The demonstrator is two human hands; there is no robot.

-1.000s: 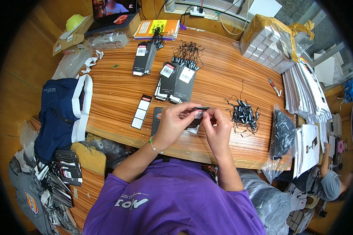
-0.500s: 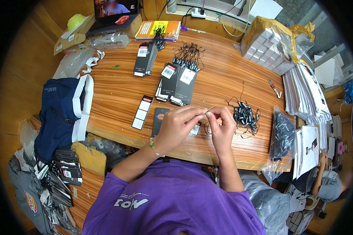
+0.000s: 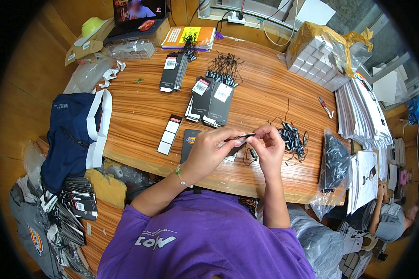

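Note:
Over the table's near edge, my left hand (image 3: 212, 148) pinches dark hang tags (image 3: 239, 143), tilted so that mostly their edges show. My right hand (image 3: 270, 148) closes its thumb and fingers on the tags' right end. Fingers hide much of them, and a cord on them cannot be made out. A black hang tag with a round logo (image 3: 191, 139) lies beside my left hand, partly covered by it. Left of it is a strip of white stickers (image 3: 169, 135). To the right of my right hand is a tangled heap of black tag strings (image 3: 293, 139).
Stacks of black tags (image 3: 205, 100) with strings stand mid-table, another stack (image 3: 173, 72) behind. Navy fabric (image 3: 67, 135) lies left. White boxes in plastic (image 3: 312, 58), red-handled snips (image 3: 325, 106), papers (image 3: 363, 114) and a bag of black strings (image 3: 335, 158) are right. A co-worker (image 3: 391, 216) sits lower right.
The tags between my hands have tilted, showing more dark surface. My right hand has shifted slightly right, its thumb now lying along the tags.

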